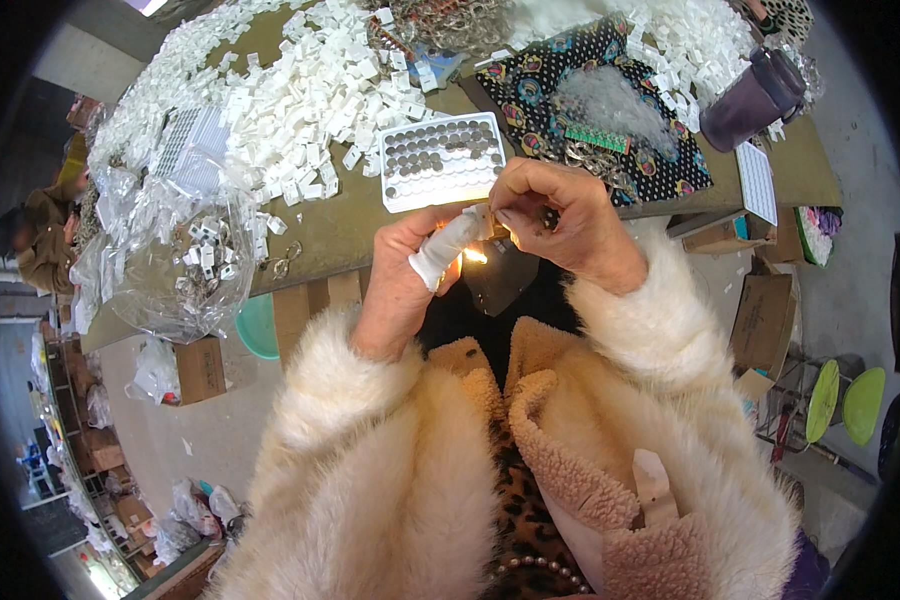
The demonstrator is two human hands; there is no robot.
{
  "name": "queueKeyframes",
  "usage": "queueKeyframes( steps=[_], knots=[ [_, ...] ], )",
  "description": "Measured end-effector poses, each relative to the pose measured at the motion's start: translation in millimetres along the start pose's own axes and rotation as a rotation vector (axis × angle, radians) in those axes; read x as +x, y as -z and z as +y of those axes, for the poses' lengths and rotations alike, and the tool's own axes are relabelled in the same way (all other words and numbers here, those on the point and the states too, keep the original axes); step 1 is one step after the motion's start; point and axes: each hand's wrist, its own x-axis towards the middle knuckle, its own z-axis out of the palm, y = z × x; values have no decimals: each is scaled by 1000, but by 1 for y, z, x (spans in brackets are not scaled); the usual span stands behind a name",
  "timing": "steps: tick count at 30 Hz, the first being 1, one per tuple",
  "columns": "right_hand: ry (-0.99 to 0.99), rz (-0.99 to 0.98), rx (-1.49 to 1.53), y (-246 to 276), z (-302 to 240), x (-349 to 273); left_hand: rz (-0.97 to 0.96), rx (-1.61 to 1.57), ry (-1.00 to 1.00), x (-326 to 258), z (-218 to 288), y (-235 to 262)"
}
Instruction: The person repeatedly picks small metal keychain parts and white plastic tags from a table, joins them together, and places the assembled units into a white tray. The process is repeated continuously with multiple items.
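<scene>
Both hands meet in front of the chest, just off the table's near edge. My left hand (388, 290) is closed, and a white finger cover (452, 246) wraps its thumb. A warm yellow light (476, 256) glows beside that thumb, between the hands; what gives it off is mostly hidden. My right hand (575, 220) pinches at the tip of the covered thumb, with fingertips curled together. Whatever small piece the fingers hold cannot be made out. Right beyond the hands lies a white tray (395, 203) with rows of round silver button cells (440, 150).
Small white plastic pieces (320, 90) heap across the table (340, 225). A clear plastic bag (160, 290) hangs at the left edge. At right are a patterned cloth (675, 175), a dark purple bottle (753, 100) and cardboard boxes (765, 320). Another person (45, 240) is far left.
</scene>
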Motion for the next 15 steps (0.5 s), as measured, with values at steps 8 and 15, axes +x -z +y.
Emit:
queueKeyframes(
  steps=[8, 15],
  knots=[
    [-33, 17, 23, -6, 4, 0, 4, 5, 29, 1, -1, 3],
    [14, 93, 12, -12, 5, -2, 16, -10, 14, 1, -2, 4]
  ],
)
